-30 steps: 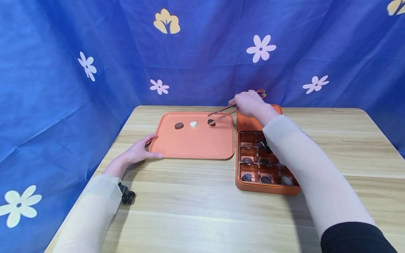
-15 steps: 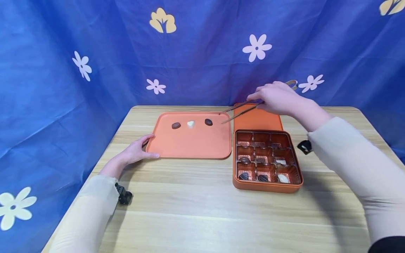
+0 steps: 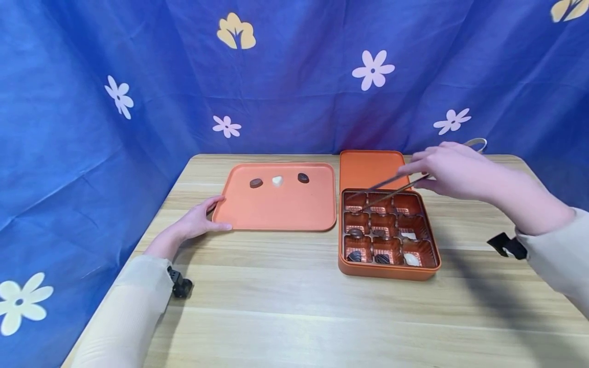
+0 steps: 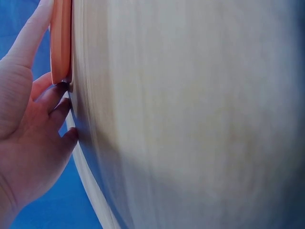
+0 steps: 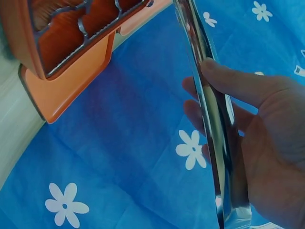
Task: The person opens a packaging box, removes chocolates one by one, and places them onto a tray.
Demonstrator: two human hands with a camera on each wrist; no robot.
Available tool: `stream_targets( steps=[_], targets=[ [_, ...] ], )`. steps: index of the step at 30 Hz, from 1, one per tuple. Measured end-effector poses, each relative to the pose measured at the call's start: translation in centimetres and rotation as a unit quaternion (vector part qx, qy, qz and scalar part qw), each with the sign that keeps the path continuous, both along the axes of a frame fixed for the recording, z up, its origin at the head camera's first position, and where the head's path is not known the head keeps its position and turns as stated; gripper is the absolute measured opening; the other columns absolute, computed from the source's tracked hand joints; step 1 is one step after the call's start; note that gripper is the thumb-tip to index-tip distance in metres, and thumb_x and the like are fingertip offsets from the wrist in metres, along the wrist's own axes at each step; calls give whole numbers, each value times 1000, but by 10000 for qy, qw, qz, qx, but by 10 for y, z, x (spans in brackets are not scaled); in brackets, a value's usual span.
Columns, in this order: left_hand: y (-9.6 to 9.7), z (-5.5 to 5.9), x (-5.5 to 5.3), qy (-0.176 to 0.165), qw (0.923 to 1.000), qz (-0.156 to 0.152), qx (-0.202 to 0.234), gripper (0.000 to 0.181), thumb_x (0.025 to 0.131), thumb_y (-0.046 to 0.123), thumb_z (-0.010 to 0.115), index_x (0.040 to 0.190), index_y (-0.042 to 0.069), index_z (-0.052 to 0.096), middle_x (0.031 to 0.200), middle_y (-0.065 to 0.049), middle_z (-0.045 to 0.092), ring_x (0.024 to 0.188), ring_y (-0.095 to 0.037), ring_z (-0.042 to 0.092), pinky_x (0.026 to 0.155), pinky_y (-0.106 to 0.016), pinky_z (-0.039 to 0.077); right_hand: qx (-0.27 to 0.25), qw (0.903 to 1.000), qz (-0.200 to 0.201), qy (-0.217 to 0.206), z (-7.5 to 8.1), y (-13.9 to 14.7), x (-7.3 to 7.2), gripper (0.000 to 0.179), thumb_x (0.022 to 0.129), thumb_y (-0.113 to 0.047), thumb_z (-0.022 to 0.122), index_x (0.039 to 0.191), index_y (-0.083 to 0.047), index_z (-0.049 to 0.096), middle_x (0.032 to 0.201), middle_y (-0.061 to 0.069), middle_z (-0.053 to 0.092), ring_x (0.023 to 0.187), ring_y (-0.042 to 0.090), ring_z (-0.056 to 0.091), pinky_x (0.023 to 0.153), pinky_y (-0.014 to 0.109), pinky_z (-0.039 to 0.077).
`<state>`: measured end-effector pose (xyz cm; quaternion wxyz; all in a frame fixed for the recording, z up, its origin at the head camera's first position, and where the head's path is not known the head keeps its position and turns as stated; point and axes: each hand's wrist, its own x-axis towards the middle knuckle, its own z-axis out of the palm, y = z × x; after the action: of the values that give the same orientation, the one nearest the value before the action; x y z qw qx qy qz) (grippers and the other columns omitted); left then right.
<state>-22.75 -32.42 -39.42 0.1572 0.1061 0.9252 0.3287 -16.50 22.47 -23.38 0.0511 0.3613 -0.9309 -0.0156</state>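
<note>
My right hand (image 3: pixel 453 171) holds metal tongs (image 5: pixel 217 138) between thumb and fingers. The tongs' separated tips lie over the back row of an orange divided box (image 3: pixel 388 271), with nothing between them. Chocolates sit in the box's middle and front rows, among them a striped dark one (image 3: pixel 382 259) and a white one (image 3: pixel 411 259). My left hand (image 3: pixel 195 222) grips the near left corner of a salmon-coloured tray (image 3: pixel 276 209), thumb along the front edge, fingers at the left side. On the tray lie a brown chocolate (image 3: pixel 255 183), a white heart-shaped one (image 3: pixel 277 180) and a dark oval one (image 3: pixel 302 178).
Behind the box lies its orange lid (image 3: pixel 371 168), flat side up toward the curtain. A blue flowered curtain (image 3: pixel 285 76) hangs along the back and left of the wooden table (image 3: pixel 276 296). Tray and box stand side by side with a narrow gap.
My right hand has drawn the tongs away from the dark oval chocolate, leaving it on the tray, and moved right and nearer, over the box. The left hand keeps its place at the tray corner.
</note>
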Motion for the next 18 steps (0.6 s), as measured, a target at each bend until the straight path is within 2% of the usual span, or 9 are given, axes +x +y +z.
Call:
stream_targets(
  steps=[7, 9, 12, 18],
  targets=[
    [-1, 1, -1, 4, 10000, 8, -37, 103, 78, 40, 82, 153, 1, 22, 155, -29, 19, 142, -43, 16, 112, -57, 19, 132, 9998, 176, 2, -10, -1, 15, 42, 74, -9, 83, 113, -23, 73, 107, 3, 70, 95, 28, 66, 79, 51, 48],
    [-1, 1, -1, 17, 10000, 5, -31, 103, 78, 39, 82, 153, 1, 22, 155, -29, 19, 142, -43, 16, 112, -58, 19, 182, 9996, 206, 43, -12, -4, 15, 40, 73, -9, 83, 111, -22, 74, 105, 2, 71, 94, 27, 66, 80, 50, 48],
    [-1, 1, 0, 19, 10000, -14, 13, 102, 79, 38, 81, 153, 0, 22, 155, -29, 19, 142, -43, 16, 112, -57, 19, 277, 9988, 388, 93, -14, -10, 13, 37, 73, -10, 84, 106, -22, 74, 95, -2, 70, 86, 23, 65, 73, 45, 48],
    [1, 2, 1, -59, 9999, 8, 115, 102, 79, 36, 82, 153, 0, 21, 155, -29, 17, 143, -43, 15, 112, -57, 18, 571, 9970, 520, -19, -16, -24, 9, 32, 74, -10, 80, 104, -19, 75, 81, -5, 63, 73, 16, 61, 65, 37, 45]
  ],
)
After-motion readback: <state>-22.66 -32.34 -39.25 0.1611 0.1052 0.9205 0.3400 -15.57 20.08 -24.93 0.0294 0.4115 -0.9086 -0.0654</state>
